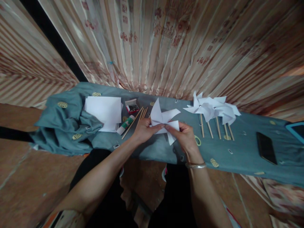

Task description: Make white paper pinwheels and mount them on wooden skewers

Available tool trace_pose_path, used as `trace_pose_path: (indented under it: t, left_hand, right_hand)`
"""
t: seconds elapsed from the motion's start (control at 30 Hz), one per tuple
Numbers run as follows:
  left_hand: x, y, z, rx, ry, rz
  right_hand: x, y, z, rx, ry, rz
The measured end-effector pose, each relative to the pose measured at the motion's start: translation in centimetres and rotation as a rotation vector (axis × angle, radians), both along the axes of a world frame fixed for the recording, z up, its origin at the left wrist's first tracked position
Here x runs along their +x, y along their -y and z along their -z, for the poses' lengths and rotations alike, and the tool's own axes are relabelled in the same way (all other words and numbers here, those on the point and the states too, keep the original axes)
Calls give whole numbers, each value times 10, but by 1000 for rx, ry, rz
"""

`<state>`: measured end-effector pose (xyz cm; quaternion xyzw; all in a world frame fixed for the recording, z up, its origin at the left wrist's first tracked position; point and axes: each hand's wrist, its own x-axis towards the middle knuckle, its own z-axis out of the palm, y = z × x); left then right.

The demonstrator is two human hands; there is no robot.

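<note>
A white paper pinwheel (163,117) is held up between my two hands, above the middle of the cloth-covered surface. My left hand (143,129) pinches it from the left, its thumb pressed near the centre. From the other side my right hand (185,134) grips the lower right blade, and both thumb tips meet at the middle. The fingers behind the paper are hidden. Just left of my left hand lie several wooden sticks (134,123), a green and white glue stick (125,124) and a small open box of metal pins (132,106).
A stack of white paper (104,109) lies left beside bunched cloth (68,117). Several finished pinwheels on sticks (215,107) rest at right. Partly behind my right hand are light green scissor handles (197,140). A black phone (266,148) and blue-edged object (295,131) lie far right. A curtain (152,47) hangs behind.
</note>
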<state>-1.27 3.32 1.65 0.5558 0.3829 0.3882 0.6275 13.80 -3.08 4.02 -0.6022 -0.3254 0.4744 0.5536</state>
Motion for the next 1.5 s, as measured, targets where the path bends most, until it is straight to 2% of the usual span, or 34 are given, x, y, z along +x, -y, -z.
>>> trace_pose_path:
  t: [0.17,0.33,0.87,1.5]
  left_hand:
    - [1,2,1,-80,67,31]
    - [0,2,1,-61,59,14]
    - [-1,2,6,-5,50,-49]
    - [3,3,3,-1,70,-120]
  right_hand:
    - [1,1,0,-23,-119,-6]
    - [-4,0,1,1,-168,10]
    - [-12,-3,12,71,-144,75]
    - [-16,-6,12,107,-130,121]
